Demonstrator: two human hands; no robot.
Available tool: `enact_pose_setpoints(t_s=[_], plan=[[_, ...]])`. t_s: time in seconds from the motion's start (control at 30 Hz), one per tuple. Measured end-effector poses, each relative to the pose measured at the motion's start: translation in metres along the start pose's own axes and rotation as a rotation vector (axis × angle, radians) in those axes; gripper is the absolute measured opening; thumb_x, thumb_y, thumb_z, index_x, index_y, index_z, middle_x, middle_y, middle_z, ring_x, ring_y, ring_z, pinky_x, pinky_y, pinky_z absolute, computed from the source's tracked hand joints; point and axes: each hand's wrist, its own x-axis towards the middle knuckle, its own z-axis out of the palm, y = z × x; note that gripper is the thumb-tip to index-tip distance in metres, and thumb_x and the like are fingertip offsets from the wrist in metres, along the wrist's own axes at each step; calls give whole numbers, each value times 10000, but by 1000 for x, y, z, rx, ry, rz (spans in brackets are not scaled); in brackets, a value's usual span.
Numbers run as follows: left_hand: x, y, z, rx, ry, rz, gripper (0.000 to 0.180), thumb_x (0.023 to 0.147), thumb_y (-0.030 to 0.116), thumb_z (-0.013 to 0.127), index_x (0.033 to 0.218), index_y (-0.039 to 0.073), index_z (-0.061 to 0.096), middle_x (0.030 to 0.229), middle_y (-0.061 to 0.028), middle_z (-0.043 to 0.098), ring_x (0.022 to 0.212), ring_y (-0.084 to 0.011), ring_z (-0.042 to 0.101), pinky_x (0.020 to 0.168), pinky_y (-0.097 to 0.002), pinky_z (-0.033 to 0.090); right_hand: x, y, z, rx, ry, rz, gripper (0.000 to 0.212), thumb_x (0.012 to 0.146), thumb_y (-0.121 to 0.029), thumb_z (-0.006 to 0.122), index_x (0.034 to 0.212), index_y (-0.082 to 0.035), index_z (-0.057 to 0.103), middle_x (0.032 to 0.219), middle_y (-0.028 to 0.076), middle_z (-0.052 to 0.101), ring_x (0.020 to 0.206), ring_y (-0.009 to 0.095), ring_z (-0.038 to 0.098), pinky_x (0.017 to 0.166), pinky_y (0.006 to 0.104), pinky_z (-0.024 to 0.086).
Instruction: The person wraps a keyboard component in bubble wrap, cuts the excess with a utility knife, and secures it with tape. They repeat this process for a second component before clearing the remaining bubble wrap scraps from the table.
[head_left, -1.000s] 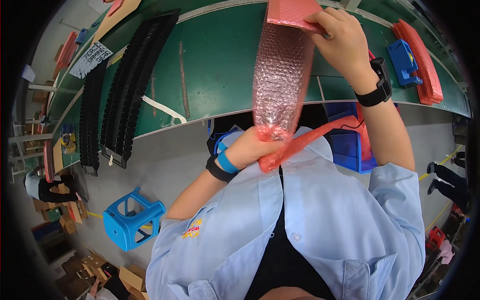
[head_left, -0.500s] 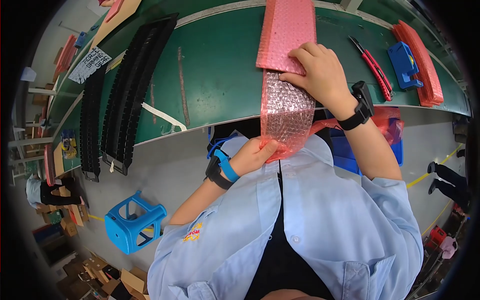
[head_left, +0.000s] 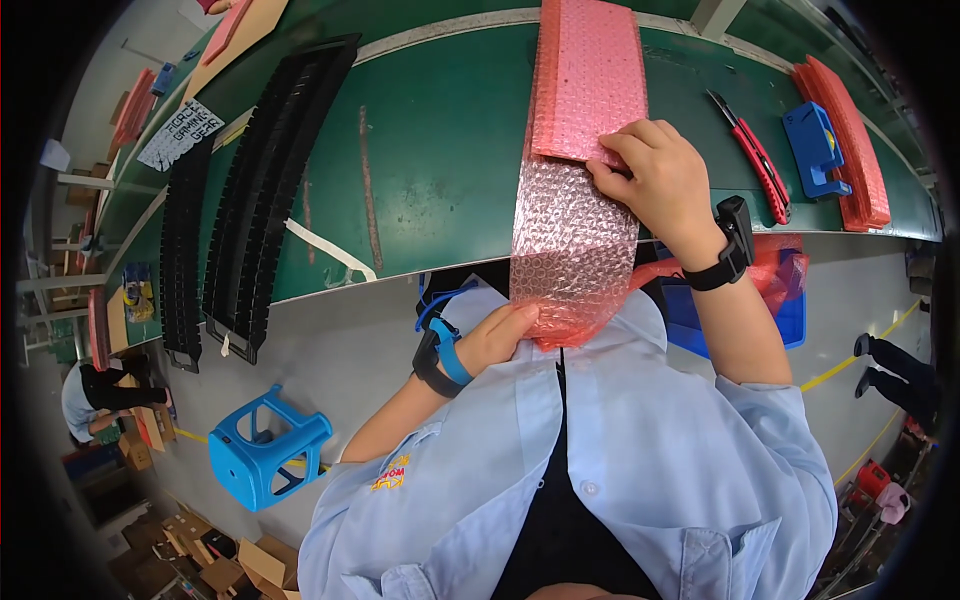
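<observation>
Nearer the person than a second ago, the right hand (head_left: 660, 180) has brought the flap (head_left: 590, 80) of pink bubble wrap down; the red utility knife (head_left: 755, 160), then hidden by that arm, now lies uncovered on the right. The bubble-wrap strip (head_left: 575, 210) runs from the far side of the green workbench (head_left: 450, 150) over its near edge to the person's chest, the flap lying over its far part and the silvery-pink near part bare. The right hand's thumb and curled fingers pinch the flap's near right corner. The left hand (head_left: 490, 345) pinches the strip's near end at its left edge, thumb on top; its other fingers are mostly hidden.

To the right, beyond the knife, stand a blue tape dispenser (head_left: 815, 150) and, just beside it, a pile of pink bubble wrap (head_left: 850, 150). Below the bench's near edge on the right is a blue crate (head_left: 690, 325), with pink wrap trailing over it. On the left, two long black comb-edged channels (head_left: 265, 190) lie side by side, a pale tape strip (head_left: 325, 245) near them. A blue plastic stool (head_left: 265, 450) stands on the floor, near left.
</observation>
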Motion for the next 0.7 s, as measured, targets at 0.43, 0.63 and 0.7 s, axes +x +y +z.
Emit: enact_pose_setpoints(t_s=[0.43,0.63,0.7], plan=[[1,22,6,360,54,-113,388,973,208,473,1292,-12,476,1214,-101,578,1105,-186,540,959,-315,411,1,-31,-10,131,-45,88,288,733,-173,703,985,-49,639,973,108,597,911,298,569,797,392,445],[-30,115,13,1021,28,10,387,937,235,547,1254,13,528,1111,-112,630,1015,-226,597,898,-322,452,-11,-43,-1,119,-126,149,356,744,-158,684,1073,-45,606,1042,136,572,983,328,541,856,417,412],[-45,152,8,839,114,130,364,920,239,576,1206,13,567,1072,-108,642,986,-224,609,876,-328,463,-11,-43,-1,108,-131,154,346,753,-145,674,1077,-45,605,1055,138,569,988,328,539,869,415,405]])
